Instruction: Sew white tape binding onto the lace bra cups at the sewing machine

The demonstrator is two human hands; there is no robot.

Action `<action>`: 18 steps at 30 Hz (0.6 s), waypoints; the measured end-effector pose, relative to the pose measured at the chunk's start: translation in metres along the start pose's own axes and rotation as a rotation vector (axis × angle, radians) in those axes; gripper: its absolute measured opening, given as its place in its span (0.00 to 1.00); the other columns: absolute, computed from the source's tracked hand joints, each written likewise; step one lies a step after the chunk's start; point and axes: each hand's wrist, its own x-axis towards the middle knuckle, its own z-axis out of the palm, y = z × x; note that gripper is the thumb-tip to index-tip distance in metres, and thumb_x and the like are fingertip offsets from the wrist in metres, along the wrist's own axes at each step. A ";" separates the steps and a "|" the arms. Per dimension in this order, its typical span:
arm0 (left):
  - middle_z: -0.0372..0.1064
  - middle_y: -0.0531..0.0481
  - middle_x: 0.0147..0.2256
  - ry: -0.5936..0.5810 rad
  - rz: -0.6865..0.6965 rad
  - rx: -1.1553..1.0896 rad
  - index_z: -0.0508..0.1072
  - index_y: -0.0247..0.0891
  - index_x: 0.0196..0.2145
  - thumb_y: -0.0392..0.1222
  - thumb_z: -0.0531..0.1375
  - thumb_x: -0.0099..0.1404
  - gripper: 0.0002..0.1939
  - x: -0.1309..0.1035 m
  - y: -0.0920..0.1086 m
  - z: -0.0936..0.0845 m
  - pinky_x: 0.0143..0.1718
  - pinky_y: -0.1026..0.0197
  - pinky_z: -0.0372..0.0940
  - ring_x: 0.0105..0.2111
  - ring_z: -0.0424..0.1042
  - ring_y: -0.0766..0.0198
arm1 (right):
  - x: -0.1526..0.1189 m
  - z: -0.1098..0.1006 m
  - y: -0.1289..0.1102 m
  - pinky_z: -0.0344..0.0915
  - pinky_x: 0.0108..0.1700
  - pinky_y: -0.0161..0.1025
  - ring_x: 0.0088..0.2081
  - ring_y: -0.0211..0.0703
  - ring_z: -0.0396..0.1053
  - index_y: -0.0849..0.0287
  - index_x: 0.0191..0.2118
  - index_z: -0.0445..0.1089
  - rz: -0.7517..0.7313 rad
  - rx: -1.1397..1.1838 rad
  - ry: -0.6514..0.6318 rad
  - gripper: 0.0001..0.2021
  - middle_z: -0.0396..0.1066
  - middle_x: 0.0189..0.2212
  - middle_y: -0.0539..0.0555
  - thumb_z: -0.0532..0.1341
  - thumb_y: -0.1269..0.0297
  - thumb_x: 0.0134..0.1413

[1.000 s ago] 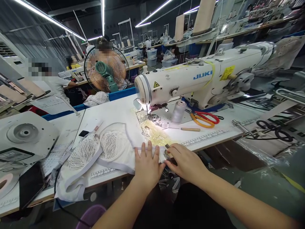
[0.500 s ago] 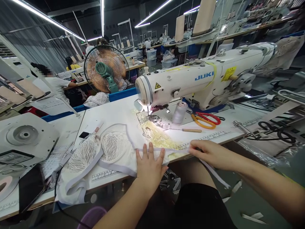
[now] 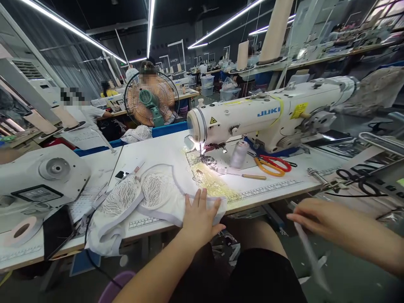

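Overhead, strip lights (image 3: 150, 29); left hand (image 3: 198, 221) splayed over bra (image 3: 158, 189) on white tabletop (image 3: 151, 147), right hand (image 3: 320, 219) pinched round pale band (image 3: 309, 254).

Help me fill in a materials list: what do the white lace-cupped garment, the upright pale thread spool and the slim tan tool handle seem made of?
Garment: matte fabric and lace, fibre unclear; soft folds, openwork cups. Thread spool: softly glossy, probably synthetic thread; smooth winding, core hidden. Tan handle: likely smooth wood, from its warm colour; grain unresolved.
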 end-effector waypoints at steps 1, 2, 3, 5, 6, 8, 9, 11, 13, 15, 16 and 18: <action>0.48 0.36 0.58 0.002 0.019 -0.016 0.52 0.45 0.58 0.61 0.51 0.57 0.35 -0.002 0.000 -0.003 0.53 0.34 0.45 0.58 0.46 0.44 | 0.006 0.007 -0.011 0.59 0.23 0.37 0.22 0.41 0.65 0.54 0.20 0.67 -0.028 -0.013 -0.002 0.15 0.67 0.21 0.52 0.53 0.55 0.52; 0.52 0.36 0.56 0.001 0.033 -0.029 0.54 0.41 0.57 0.59 0.51 0.58 0.33 -0.003 0.000 -0.006 0.54 0.36 0.45 0.58 0.47 0.46 | 0.013 0.013 -0.024 0.61 0.27 0.38 0.26 0.42 0.67 0.55 0.23 0.68 -0.073 -0.022 0.000 0.14 0.68 0.25 0.53 0.51 0.58 0.54; 0.54 0.37 0.54 -0.002 0.043 -0.037 0.55 0.39 0.56 0.58 0.51 0.59 0.32 -0.004 0.000 -0.008 0.55 0.38 0.46 0.57 0.49 0.48 | 0.022 0.018 -0.039 0.61 0.30 0.38 0.30 0.43 0.68 0.56 0.27 0.69 -0.129 -0.033 0.001 0.13 0.69 0.28 0.54 0.50 0.60 0.55; 0.58 0.39 0.51 -0.010 0.063 -0.041 0.57 0.36 0.55 0.55 0.52 0.60 0.29 -0.005 0.001 -0.012 0.56 0.41 0.46 0.54 0.53 0.50 | 0.039 0.029 -0.067 0.61 0.33 0.37 0.34 0.43 0.67 0.58 0.29 0.70 -0.242 -0.063 -0.016 0.12 0.69 0.31 0.54 0.51 0.65 0.56; 0.58 0.40 0.50 -0.011 0.069 -0.039 0.57 0.36 0.54 0.54 0.52 0.60 0.29 -0.006 0.001 -0.012 0.56 0.41 0.47 0.53 0.54 0.51 | 0.046 0.034 -0.080 0.60 0.33 0.37 0.35 0.43 0.67 0.58 0.30 0.70 -0.291 -0.086 -0.026 0.10 0.69 0.32 0.55 0.52 0.66 0.55; 0.58 0.40 0.50 -0.007 0.077 -0.035 0.57 0.36 0.55 0.53 0.53 0.59 0.29 -0.006 0.000 -0.012 0.56 0.41 0.47 0.53 0.55 0.52 | 0.057 0.043 -0.100 0.59 0.32 0.36 0.34 0.43 0.67 0.60 0.30 0.70 -0.360 -0.144 -0.052 0.08 0.69 0.31 0.55 0.53 0.69 0.53; 0.58 0.40 0.50 0.000 0.079 -0.034 0.57 0.36 0.55 0.53 0.53 0.59 0.29 -0.007 0.000 -0.012 0.55 0.41 0.47 0.53 0.55 0.52 | 0.061 0.047 -0.106 0.58 0.31 0.36 0.34 0.44 0.66 0.60 0.29 0.70 -0.382 -0.171 -0.064 0.08 0.68 0.30 0.55 0.54 0.71 0.52; 0.57 0.39 0.51 0.019 0.089 -0.036 0.56 0.37 0.55 0.53 0.53 0.59 0.30 -0.009 -0.002 -0.010 0.55 0.42 0.47 0.53 0.54 0.52 | 0.065 0.052 -0.112 0.56 0.29 0.35 0.32 0.43 0.66 0.61 0.28 0.70 -0.400 -0.213 -0.090 0.08 0.68 0.28 0.55 0.53 0.73 0.51; 0.58 0.39 0.51 0.039 0.102 -0.047 0.57 0.37 0.55 0.52 0.53 0.59 0.28 -0.012 -0.003 -0.009 0.55 0.43 0.47 0.53 0.54 0.53 | 0.067 0.054 -0.112 0.55 0.28 0.35 0.31 0.43 0.66 0.61 0.28 0.70 -0.400 -0.232 -0.117 0.09 0.68 0.27 0.56 0.53 0.75 0.51; 0.59 0.41 0.50 0.047 0.121 -0.058 0.58 0.37 0.54 0.49 0.52 0.60 0.25 -0.015 -0.004 -0.008 0.56 0.46 0.47 0.52 0.56 0.54 | 0.071 0.053 -0.109 0.54 0.27 0.35 0.30 0.42 0.66 0.62 0.27 0.70 -0.403 -0.240 -0.143 0.09 0.68 0.26 0.56 0.53 0.75 0.50; 0.60 0.42 0.49 0.048 0.129 -0.059 0.59 0.37 0.53 0.48 0.52 0.61 0.24 -0.017 -0.004 -0.007 0.56 0.46 0.47 0.51 0.57 0.55 | 0.073 0.052 -0.107 0.53 0.26 0.35 0.29 0.41 0.66 0.62 0.26 0.70 -0.409 -0.240 -0.154 0.09 0.68 0.26 0.56 0.54 0.75 0.50; 0.61 0.43 0.49 0.051 0.139 -0.057 0.59 0.37 0.54 0.48 0.50 0.62 0.24 -0.019 -0.005 -0.006 0.56 0.47 0.47 0.51 0.57 0.56 | 0.077 0.050 -0.105 0.52 0.25 0.34 0.28 0.40 0.66 0.62 0.25 0.70 -0.424 -0.238 -0.174 0.10 0.68 0.26 0.55 0.54 0.73 0.51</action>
